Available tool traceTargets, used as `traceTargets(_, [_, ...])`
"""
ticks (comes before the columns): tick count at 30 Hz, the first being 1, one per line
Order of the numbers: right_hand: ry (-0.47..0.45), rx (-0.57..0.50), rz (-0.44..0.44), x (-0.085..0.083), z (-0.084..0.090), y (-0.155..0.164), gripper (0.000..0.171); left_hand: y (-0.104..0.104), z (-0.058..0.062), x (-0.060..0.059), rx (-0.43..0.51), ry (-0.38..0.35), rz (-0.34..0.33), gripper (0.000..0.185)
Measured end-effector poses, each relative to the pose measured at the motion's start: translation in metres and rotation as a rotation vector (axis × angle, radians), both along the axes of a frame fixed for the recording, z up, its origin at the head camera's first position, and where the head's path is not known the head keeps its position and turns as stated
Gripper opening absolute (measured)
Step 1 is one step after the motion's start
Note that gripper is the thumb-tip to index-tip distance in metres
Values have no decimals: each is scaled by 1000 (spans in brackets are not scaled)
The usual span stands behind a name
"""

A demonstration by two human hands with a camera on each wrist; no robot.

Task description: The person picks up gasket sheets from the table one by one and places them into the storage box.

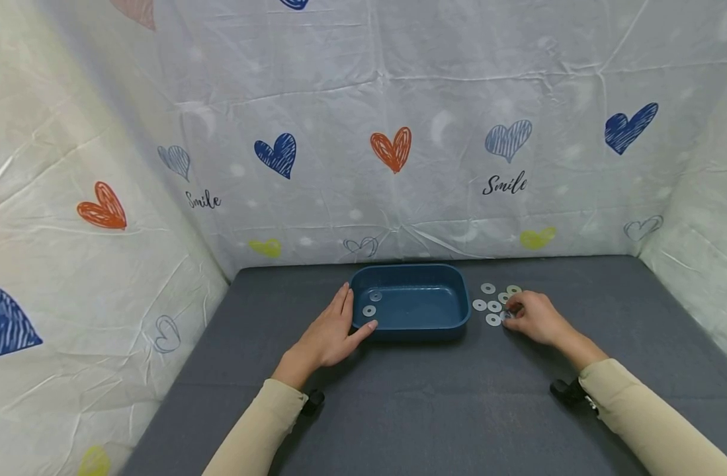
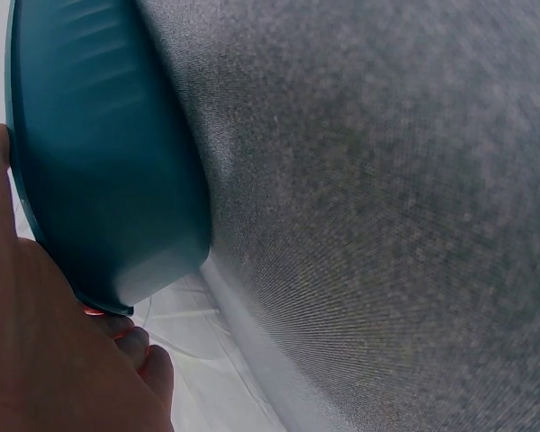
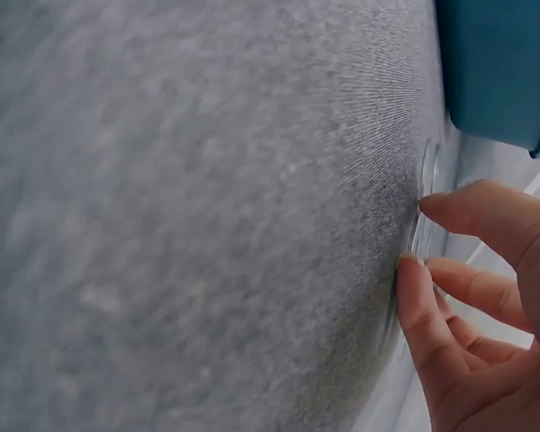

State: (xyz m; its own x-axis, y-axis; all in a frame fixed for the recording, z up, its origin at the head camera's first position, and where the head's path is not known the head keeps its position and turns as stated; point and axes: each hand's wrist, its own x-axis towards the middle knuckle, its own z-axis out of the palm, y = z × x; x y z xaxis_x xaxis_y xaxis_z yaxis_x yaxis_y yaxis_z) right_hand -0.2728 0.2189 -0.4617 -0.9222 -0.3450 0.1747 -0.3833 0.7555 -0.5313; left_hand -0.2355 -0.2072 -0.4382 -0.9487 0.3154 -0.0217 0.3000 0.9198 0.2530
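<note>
Overhead, heart-printed sheeting (image 1: 399, 119) is walling the grey surface (image 1: 434, 396); left hand (image 1: 330, 334) is resting flat against the blue tray (image 1: 411, 324), right hand (image 1: 532, 317) is pinching a washer (image 1: 506, 316).

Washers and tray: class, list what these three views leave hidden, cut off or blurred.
- Head view: the right hand covers part of the washers, so their count and any pinch cannot be told.
- Left wrist view: the left hand and the frame edge cut off the tray; its inside is hidden.
- Right wrist view: washers show edge-on and blurred at the fingertips; the frame edge crops the tray.
</note>
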Motion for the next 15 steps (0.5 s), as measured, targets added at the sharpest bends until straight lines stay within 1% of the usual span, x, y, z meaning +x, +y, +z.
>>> traceTargets(4, [12, 17, -3, -4, 0, -1, 22, 0, 0, 0, 2, 6, 1, 105])
traceTargets(7, [-1, 32, -15, -5, 1, -1, 19, 0, -1, 0, 0, 9, 8, 104])
traceTargets(11, [-25, 49, -28, -5, 2, -3, 18, 0, -3, 0, 5, 15, 5, 103])
traceTargets(15, [-50, 59, -36, -5, 2, -5, 19, -1, -1, 0, 4, 16, 2, 104])
